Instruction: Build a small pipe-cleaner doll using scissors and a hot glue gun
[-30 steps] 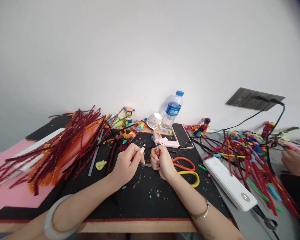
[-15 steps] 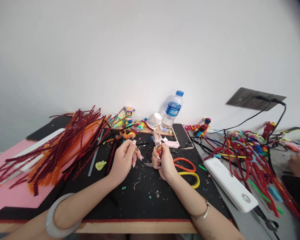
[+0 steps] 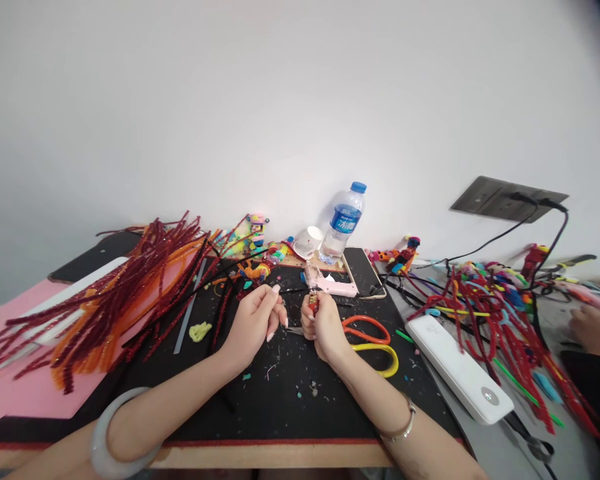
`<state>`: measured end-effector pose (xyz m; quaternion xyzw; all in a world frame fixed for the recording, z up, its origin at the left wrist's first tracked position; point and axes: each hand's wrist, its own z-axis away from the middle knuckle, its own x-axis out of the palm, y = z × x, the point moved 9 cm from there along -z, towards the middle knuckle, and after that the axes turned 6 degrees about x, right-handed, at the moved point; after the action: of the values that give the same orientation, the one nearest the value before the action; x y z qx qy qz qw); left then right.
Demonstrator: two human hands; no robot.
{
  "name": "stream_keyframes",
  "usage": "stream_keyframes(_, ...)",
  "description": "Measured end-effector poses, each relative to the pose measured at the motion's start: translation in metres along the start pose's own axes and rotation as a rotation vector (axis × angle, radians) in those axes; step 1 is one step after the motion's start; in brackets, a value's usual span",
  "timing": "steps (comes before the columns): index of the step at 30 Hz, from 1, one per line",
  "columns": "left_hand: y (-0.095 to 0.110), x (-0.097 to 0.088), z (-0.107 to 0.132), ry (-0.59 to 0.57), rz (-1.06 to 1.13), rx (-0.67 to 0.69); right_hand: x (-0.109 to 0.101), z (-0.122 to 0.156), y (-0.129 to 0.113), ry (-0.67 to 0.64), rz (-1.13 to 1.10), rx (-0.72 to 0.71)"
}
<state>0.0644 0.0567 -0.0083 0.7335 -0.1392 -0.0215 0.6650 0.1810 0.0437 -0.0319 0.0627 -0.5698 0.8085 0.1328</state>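
My right hand [image 3: 323, 327] grips a red lighter [image 3: 313, 302] upright, its metal top showing above my fist. My left hand [image 3: 257, 320] is closed in a pinch a little to the left, and whatever lies between thumb and fingers is too small to make out. Past the lighter rests a pink glue gun [image 3: 337, 287]. Scissors with one orange and one yellow handle loop [image 3: 390, 360] lie beside and partly behind my right hand. Between my forearms the black mat [image 3: 280, 413] is strewn with small scraps.
Red and orange pipe cleaners [image 3: 130, 300] are heaped at left over pink paper [image 3: 80, 393]. At the back stand a water bottle [image 3: 343, 223] and a tipped paper cup [image 3: 309, 241]. A white power bank [image 3: 460, 370] and tangled pipe cleaners [image 3: 480, 307] lie right, near another person's hand [image 3: 595, 330].
My left hand has shifted slightly right and down. My right hand with the lighter has dropped and moved a little left, showing more of the glue gun.
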Motion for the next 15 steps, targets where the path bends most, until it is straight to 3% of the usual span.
stream_keyframes(6,0.0016,0.0028,0.0005,-0.016,-0.006,0.003,-0.0009,0.0009,-0.0026,0.005,0.024,-0.033)
stream_keyframes(15,0.0031,0.0032,0.0006,-0.020,-0.001,0.021,0.0007,-0.0010,0.0032,-0.011,-0.013,0.063)
